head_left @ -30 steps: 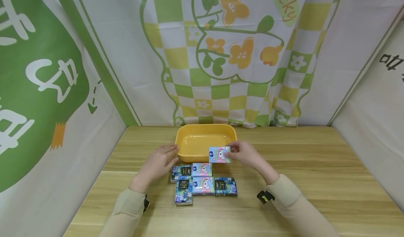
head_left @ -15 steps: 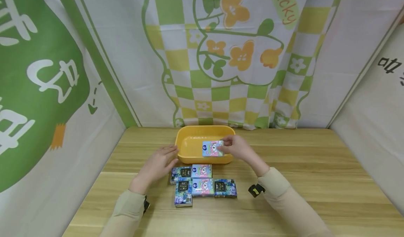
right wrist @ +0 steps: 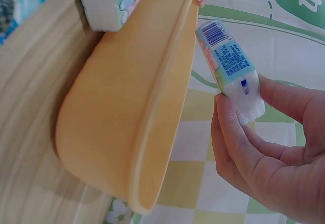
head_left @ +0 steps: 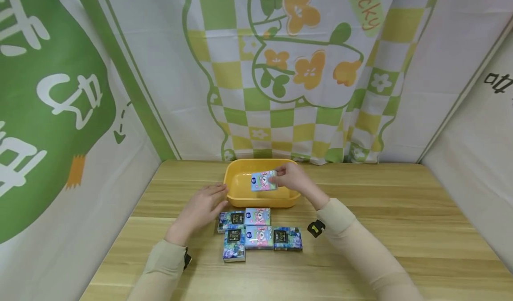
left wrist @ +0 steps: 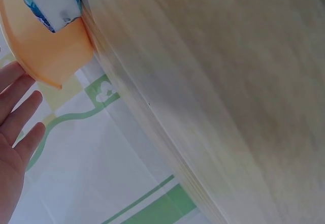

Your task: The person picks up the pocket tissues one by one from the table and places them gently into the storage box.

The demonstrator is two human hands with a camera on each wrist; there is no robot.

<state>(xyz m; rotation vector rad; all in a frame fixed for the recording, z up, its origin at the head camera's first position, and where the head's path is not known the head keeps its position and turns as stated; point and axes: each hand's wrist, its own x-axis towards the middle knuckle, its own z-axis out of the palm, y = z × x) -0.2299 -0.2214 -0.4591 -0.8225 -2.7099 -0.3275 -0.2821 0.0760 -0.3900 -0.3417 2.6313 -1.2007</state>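
A small tissue pack (head_left: pixel 262 181), light blue and pink with a cartoon bear, is pinched by my right hand (head_left: pixel 296 178) over the yellow plastic basin (head_left: pixel 262 202). In the right wrist view thumb and fingers grip one end of the tissue pack (right wrist: pixel 231 66), above the rim of the basin (right wrist: pixel 117 117). My left hand (head_left: pixel 204 205) touches the basin's left side with its fingertips. Its fingers look straight and spread in the left wrist view, right at the basin's edge (left wrist: pixel 56 61).
In front of the basin several tissue packs lie together on the wooden table (head_left: pixel 360 229). Two are bear packs (head_left: pixel 259 237); the others are dark blue floral packs (head_left: pixel 287 238). A patterned curtain (head_left: pixel 280 127) hangs behind the table's back edge.
My right hand has carried the bear tissue pack left and farther back, from the basin's front right rim to over its middle. The left hand has stayed at the basin's side.
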